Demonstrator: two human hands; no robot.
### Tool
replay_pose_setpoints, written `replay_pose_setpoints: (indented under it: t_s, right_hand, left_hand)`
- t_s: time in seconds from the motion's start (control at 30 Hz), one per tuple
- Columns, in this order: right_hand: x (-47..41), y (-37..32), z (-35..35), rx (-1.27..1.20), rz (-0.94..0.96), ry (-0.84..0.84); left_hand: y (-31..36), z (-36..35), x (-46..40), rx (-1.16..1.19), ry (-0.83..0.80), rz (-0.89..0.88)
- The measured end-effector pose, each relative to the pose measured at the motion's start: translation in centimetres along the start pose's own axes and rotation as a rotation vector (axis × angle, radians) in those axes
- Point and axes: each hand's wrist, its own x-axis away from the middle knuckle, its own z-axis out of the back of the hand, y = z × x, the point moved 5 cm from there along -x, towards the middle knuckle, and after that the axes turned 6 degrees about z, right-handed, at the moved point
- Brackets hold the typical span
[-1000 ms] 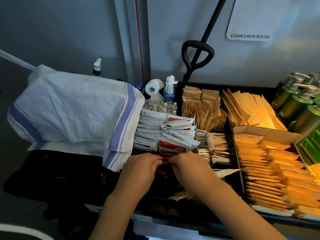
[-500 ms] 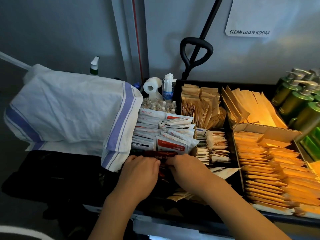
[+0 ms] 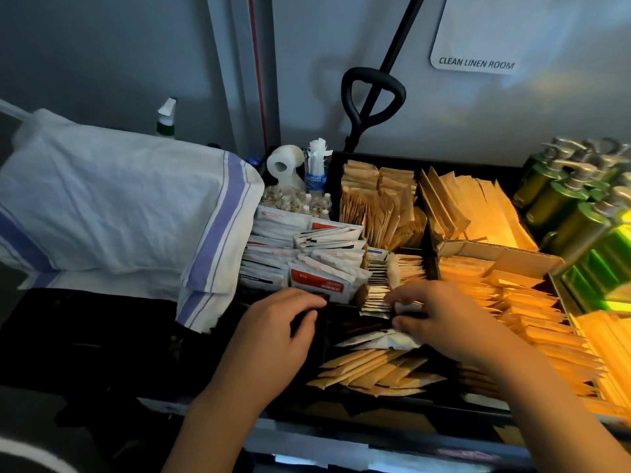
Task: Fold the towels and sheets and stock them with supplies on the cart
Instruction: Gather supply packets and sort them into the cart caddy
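A white sign (image 3: 478, 32) on the wall, toward one o'clock, reads "CLEAN LINEN ROOM" in dark capitals along its lower edge. The red-and-white sachets (image 3: 317, 281) near the centre carry print too small to read, and so does the blue label on the small bottle (image 3: 316, 175) at twelve o'clock.

Two hands (image 3: 273, 331), one toilet roll (image 3: 285, 162)

A folded white towel (image 3: 112, 213) with purple stripes lay at 9 o'clock on the cart (image 3: 403, 409). White-and-red sachets (image 3: 307, 257) stood packed just beside it at centre; tan packets (image 3: 491, 302) filled compartments from 12 to 4 o'clock; green bottles (image 3: 577, 213) stood at 2 o'clock.
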Motion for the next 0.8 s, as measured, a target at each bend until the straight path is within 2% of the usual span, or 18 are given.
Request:
replay_pose_setpoints:
  t_s: [0.1, 0.2, 0.37, 0.47, 0.67, 0.8]
  right_hand:
    - [0.0, 0.3, -0.8, -0.021, -0.001, -0.024]
    - [-0.3, -0.3, -1.3, 0.092, 0.056, -0.011]
    - [-1.6, -1.4, -2.1, 0.204, 0.115, -0.083]
    - [-2.0, -1.7, -2.1, 0.322, 0.135, -0.086]
    - [-1.1, -1.6, 0.6, 0.276, 0.291, 0.144]
    - [-1.1, -2.0, 2.0, 0.147, 0.334, 0.198]
  left_hand:
    - [0.7, -1.8, -0.2, -0.016, -0.053, -0.004]
    - [1.1, -3.5, -0.7, -0.054, -0.099, 0.019]
    - [1.7, -4.9, -1.4, -0.206, -0.087, 0.026]
    - [2.1, -5.0, -1.4, -0.217, -0.084, 0.037]
    - [1.7, -3.5, -0.9, -0.094, 0.01, 0.105]
    - [2.3, -3.4, -1.0, -0.08, 0.039, 0.119]
